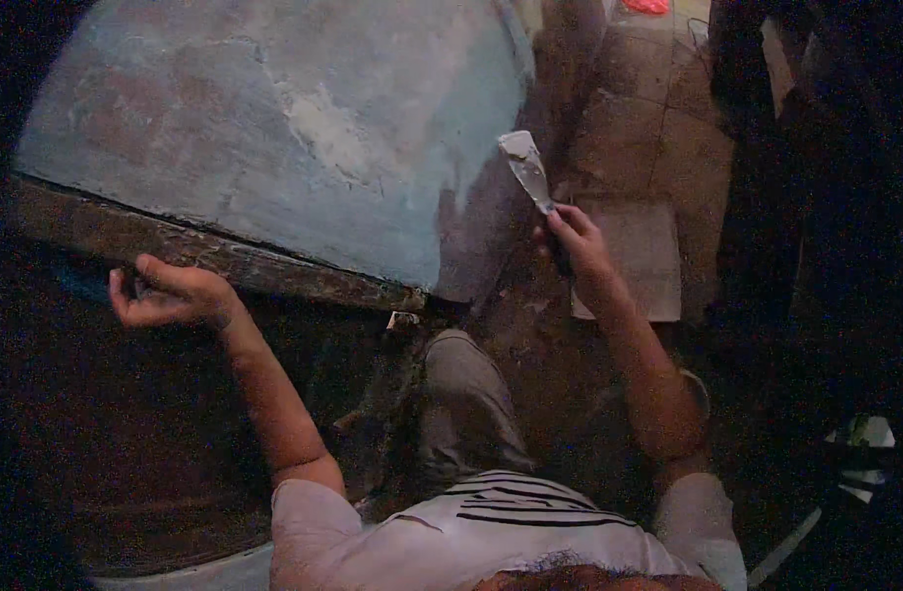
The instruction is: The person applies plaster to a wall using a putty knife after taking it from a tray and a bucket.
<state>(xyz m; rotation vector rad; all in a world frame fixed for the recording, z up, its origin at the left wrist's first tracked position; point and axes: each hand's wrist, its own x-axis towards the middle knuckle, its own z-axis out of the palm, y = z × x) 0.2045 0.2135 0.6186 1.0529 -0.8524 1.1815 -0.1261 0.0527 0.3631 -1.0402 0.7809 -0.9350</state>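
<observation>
In my right hand [580, 246] is a putty knife [527, 169], its blade tilted up and smeared with white paste; my fingers wrap its dark handle. To the left lies a large curved panel [215, 128], worn pale blue and grey, with a whitish patch of filler [323, 128] near its middle. A dark gap separates the panel from a rough brown edge strip [274, 258] along its near side. My left hand [171, 294] is by that strip, palm up, fingers loosely bent and apart with nothing visible in them. Whether it touches the strip I cannot tell.
A pale rectangular board or slab [629, 256] lies on the floor beyond my right forearm. Tiled floor [639, 98] runs away at the upper right, with a bright red item [645, 6] at its far end. My trousered knee [466, 384] is below the panel's near corner.
</observation>
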